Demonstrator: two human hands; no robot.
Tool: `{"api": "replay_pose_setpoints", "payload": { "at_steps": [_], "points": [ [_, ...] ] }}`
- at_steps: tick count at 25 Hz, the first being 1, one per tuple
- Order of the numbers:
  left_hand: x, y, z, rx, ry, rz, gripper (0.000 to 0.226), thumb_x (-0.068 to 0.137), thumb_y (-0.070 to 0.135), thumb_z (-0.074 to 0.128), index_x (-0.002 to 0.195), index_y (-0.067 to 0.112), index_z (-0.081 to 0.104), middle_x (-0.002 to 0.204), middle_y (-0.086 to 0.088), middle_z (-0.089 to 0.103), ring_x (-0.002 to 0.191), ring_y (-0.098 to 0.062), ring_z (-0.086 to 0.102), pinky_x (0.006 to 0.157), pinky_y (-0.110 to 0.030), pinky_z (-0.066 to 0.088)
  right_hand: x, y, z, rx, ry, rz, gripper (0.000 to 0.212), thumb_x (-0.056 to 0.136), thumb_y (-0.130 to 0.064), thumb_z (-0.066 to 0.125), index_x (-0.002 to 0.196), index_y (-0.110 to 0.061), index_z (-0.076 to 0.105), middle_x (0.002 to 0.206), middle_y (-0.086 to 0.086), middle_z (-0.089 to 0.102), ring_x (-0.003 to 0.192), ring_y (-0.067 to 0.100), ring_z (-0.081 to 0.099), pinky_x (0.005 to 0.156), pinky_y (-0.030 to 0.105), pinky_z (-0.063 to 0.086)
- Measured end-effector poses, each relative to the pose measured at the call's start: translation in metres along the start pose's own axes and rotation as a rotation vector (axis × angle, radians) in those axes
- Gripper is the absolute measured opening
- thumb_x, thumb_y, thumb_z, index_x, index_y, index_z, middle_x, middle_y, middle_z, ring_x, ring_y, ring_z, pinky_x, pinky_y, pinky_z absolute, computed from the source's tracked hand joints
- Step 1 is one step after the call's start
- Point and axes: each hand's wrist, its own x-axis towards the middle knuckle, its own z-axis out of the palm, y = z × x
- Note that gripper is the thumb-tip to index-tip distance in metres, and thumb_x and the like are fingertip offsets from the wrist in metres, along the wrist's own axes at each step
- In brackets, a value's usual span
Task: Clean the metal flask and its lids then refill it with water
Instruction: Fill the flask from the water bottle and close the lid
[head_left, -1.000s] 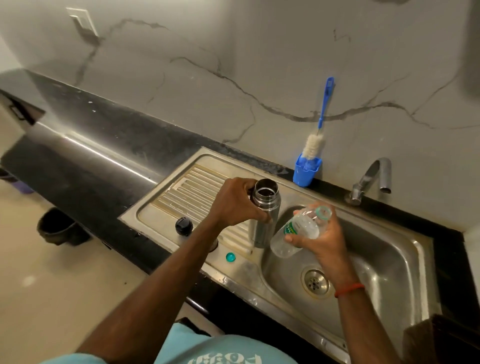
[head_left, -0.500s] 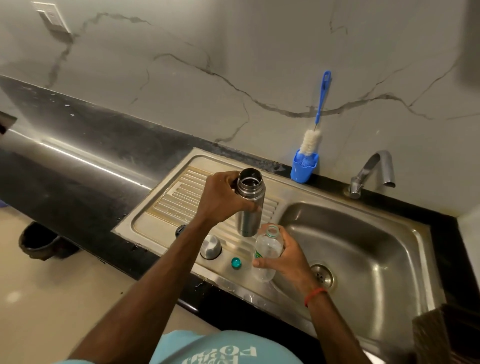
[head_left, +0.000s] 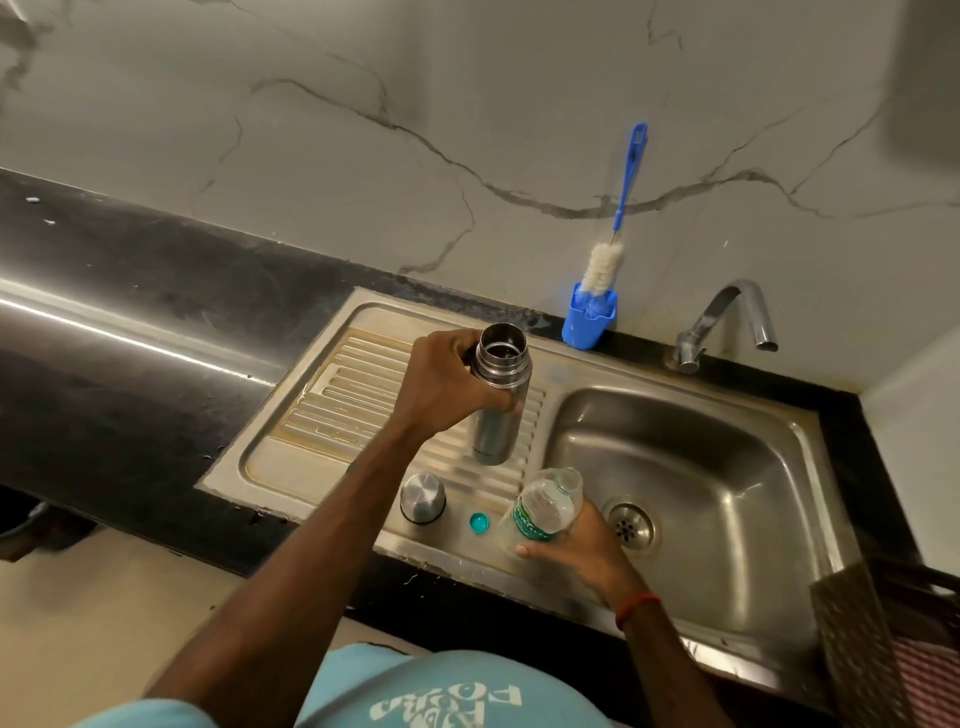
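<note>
Steel sink (head_left: 753, 467) in black counter (head_left: 130, 374); flask (head_left: 493, 436) above.

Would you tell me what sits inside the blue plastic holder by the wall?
A white-bristled bottle brush with a blue handle stands in the blue plastic holder; its lower end is hidden by the holder's wall.
</note>
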Motion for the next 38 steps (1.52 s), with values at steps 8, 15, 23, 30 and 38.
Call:
{"api": "replay_pose_setpoints", "payload": {
  "at_steps": [8,15,23,30,38],
  "points": [
    [-0.003,-0.012,-0.019,-0.037,-0.053,0.047,0.057,0.055,0.018,0.098,0.107,0.016,0.076,0.095,0.010,0.076,0.089,0.003,0.069,0.078,-0.008,0.050,-0.003,-0.006,0.033,-0.037,0.021,0.011,0.079,0.058,-0.017,0.097,0.126,-0.027,0.057,0.115,-0.017,0.069,0.106,-0.010,0.063,0.089,0.011,0.051],
    [-0.004,-0.020,-0.043,-0.018,-0.065,0.109,0.063,0.057,0.022,0.097,0.115,0.013,0.074,0.102,0.005,0.076,0.090,0.000,0.070,0.082,-0.008,0.051,-0.008,-0.005,0.030,-0.240,-0.008,-0.015,0.100,0.058,-0.015,0.096,0.143,-0.022,0.044,0.129,-0.017,0.060,0.118,-0.003,0.058,0.088,0.010,0.049],
    [-0.008,-0.030,-0.070,-0.026,-0.039,0.104,0.063,0.055,0.021,0.097,0.114,0.016,0.074,0.101,0.008,0.076,0.093,0.003,0.069,0.083,-0.012,0.054,-0.017,-0.073,-0.020,-0.591,0.308,-0.081,0.066,0.082,-0.017,0.078,0.138,-0.041,0.052,0.123,0.005,0.064,0.109,0.017,0.059,0.100,0.035,0.046],
    [-0.014,-0.032,-0.096,-0.049,0.073,0.088,0.064,0.054,0.020,0.098,0.113,0.017,0.074,0.098,0.011,0.075,0.093,-0.004,0.070,0.084,-0.025,0.059,-0.012,-0.180,0.004,-0.785,0.359,-0.381,0.049,0.084,-0.027,0.076,0.131,-0.023,0.061,0.127,0.005,0.063,0.120,0.024,0.053,0.101,0.044,0.047],
    [-0.018,-0.057,-0.140,0.002,0.193,0.077,0.066,0.059,0.040,0.092,0.117,0.017,0.072,0.107,0.003,0.077,0.096,-0.009,0.072,0.086,-0.033,0.061,0.018,-0.225,0.112,-1.063,-0.005,-0.395,0.045,0.090,-0.045,0.067,0.133,-0.046,0.051,0.130,-0.007,0.062,0.119,0.016,0.056,0.096,0.036,0.046]
  ]
}}
